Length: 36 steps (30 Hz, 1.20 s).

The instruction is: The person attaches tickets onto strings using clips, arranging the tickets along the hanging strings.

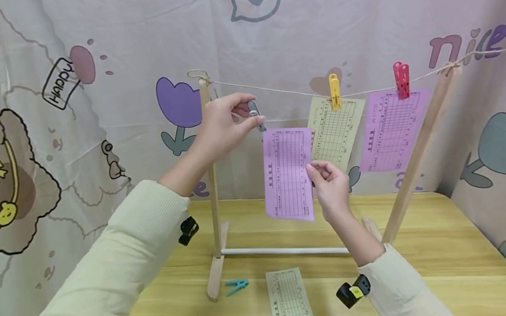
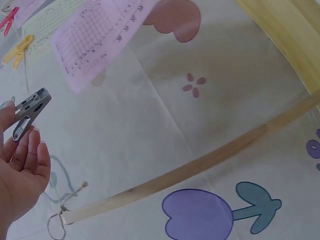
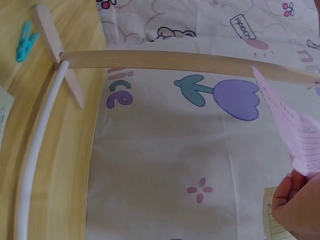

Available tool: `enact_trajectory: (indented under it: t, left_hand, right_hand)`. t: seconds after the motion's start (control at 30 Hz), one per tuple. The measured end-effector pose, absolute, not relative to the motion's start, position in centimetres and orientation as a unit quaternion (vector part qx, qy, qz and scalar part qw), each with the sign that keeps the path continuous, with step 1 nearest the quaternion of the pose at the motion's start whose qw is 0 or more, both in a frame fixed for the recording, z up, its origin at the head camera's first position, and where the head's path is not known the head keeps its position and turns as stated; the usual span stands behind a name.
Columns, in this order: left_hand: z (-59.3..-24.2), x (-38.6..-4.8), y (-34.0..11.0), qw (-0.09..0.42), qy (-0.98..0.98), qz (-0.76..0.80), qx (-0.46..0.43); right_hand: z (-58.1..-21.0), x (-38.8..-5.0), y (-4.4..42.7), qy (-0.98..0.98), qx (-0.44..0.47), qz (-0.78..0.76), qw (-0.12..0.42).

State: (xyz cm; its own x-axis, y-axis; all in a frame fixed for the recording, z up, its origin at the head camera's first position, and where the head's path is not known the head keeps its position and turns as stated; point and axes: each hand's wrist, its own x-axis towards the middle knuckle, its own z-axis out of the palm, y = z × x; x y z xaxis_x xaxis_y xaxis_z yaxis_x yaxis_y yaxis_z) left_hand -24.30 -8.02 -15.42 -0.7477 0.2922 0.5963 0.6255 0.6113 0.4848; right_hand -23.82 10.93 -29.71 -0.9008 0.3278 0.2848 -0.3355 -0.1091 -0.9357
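Note:
In the head view my left hand pinches a grey clothespin just below the string. The left wrist view shows this grey clothespin between thumb and fingers. My right hand holds a purple printed slip by its right edge, below the string. The slip's top left corner is close to the clothespin's tip; whether they touch I cannot tell. On the string, a yellow clothespin holds a pale green slip and a red clothespin holds another purple slip.
The string runs between two wooden posts, joined low down by a white rod. A teal clothespin and a pale green slip lie on the wooden table. A patterned cloth hangs behind.

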Motion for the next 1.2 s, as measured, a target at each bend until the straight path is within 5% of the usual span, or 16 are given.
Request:
enact_trajectory:
  t: [0.67,1.2]
  left_hand:
    - [-11.9,-25.4,-3.9,0.258,-0.841,-0.402,-0.255]
    - [-10.5,-25.7,-2.0,0.344,-0.810,-0.416,-0.228]
  right_hand:
    - [-27.0,-24.9,10.2,-0.599,-0.009,0.769,0.225]
    - [-26.3,-25.2,9.6,-0.565,-0.012,0.795,0.221]
